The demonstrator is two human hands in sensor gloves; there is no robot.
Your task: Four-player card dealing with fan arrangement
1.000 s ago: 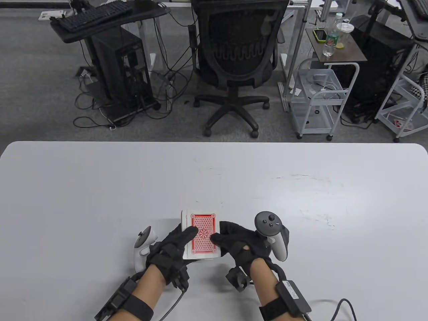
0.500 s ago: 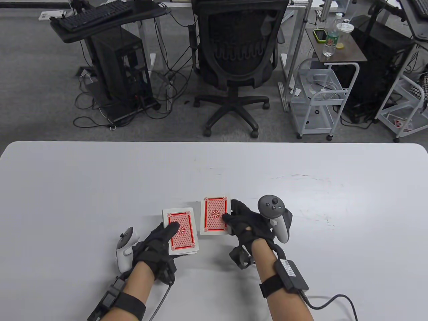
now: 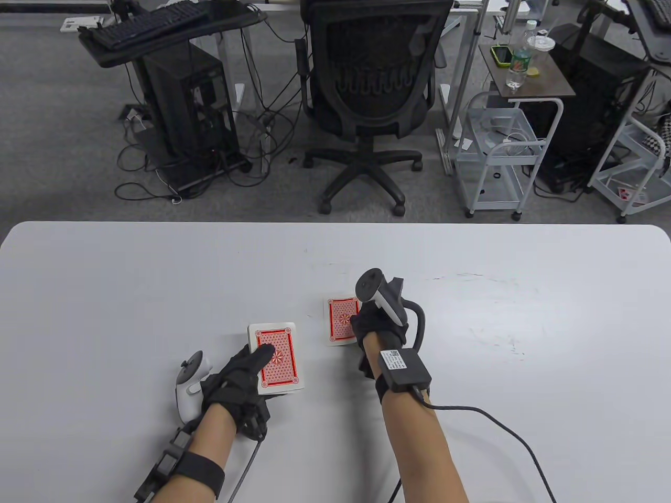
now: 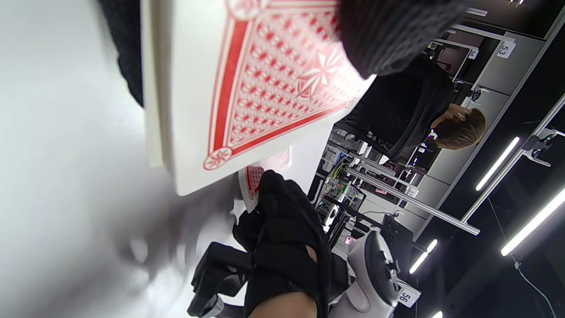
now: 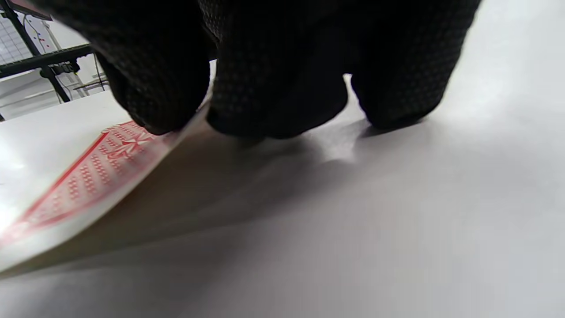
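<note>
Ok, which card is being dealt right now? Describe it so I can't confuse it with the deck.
On the white table, look right of the thick red-backed deck in the left hand. The single card is pinched by the right hand; it is thin and tilted up at the gripped edge.

The table view looks down from above the person's side of the white table (image 3: 157,272), facing the far edge and the office chair (image 3: 369,99) behind it, from some way off. The left wrist view is turned on its side and sits very close under the deck (image 4: 247,88), facing across to the right hand (image 4: 282,238) (both views share this hand). The right wrist view is low, near the tabletop, just behind the single card (image 5: 88,176).
</note>
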